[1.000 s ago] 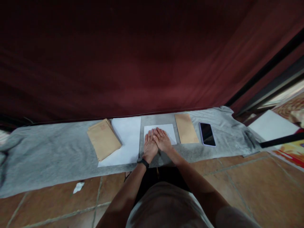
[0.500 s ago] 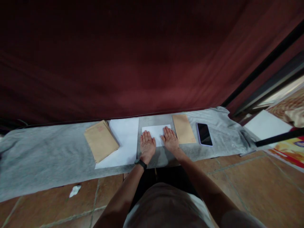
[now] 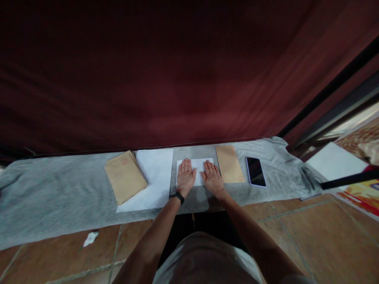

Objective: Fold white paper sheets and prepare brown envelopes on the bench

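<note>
A small white sheet of paper [image 3: 197,165], perhaps folded, lies in front of me on a grey cloth. My left hand [image 3: 186,176] rests flat on its left part, fingers stretched out and thumb apart. On the right part lies my right hand [image 3: 212,177], also flat and open, its outer edge near a brown envelope [image 3: 230,163]. Farther left, a stack of brown envelopes [image 3: 126,176] overlaps larger white paper [image 3: 158,173]. Parts of the small sheet are hidden under both hands.
The grey cloth [image 3: 59,193] covers a long narrow surface against a dark red hanging cloth [image 3: 177,79]. A phone [image 3: 256,171] lies right of the single envelope. A white scrap [image 3: 90,238] is on the tiled floor [image 3: 302,225]. Black bars [image 3: 331,88] slant at the right.
My left hand has slid forward and slightly right over the small sheet. My right hand stays flat near the same spot. The view has shifted slightly.
</note>
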`<state>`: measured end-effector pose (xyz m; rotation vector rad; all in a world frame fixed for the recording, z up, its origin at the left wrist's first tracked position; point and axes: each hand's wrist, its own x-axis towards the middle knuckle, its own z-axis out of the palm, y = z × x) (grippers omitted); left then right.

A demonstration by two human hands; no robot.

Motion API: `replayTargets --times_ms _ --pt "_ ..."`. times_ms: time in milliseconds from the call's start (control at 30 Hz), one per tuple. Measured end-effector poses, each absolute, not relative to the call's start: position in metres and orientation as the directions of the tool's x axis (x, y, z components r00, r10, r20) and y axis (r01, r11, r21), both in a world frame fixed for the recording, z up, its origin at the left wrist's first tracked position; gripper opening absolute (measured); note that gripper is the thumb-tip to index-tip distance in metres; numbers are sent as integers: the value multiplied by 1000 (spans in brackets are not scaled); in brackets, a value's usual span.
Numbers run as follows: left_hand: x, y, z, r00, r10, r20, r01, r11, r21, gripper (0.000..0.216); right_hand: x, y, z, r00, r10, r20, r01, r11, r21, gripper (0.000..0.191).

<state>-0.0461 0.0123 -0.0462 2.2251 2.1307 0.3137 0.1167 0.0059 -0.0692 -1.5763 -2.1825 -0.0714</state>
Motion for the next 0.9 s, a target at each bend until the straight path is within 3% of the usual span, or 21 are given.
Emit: replayTargets --times_ms 200,433,633,900 --pt "-61 -9 -48 -73 981 178 988 46 149 63 116 4 -71 -241 889 389 906 350 -239 56" --pt "-49 -45 -47 71 986 149 990 -88 114 58 118 6 -71 -255 888 384 903 361 -235 56" --pt "-49 -46 -48 60 989 134 989 -77 127 58 98 3 -63 -219 913 343 913 316 -258 55" --pt "-51 -46 -51 70 994 82 987 -81 138 57 74 -18 -64 -340 888 309 868 423 -261 51"
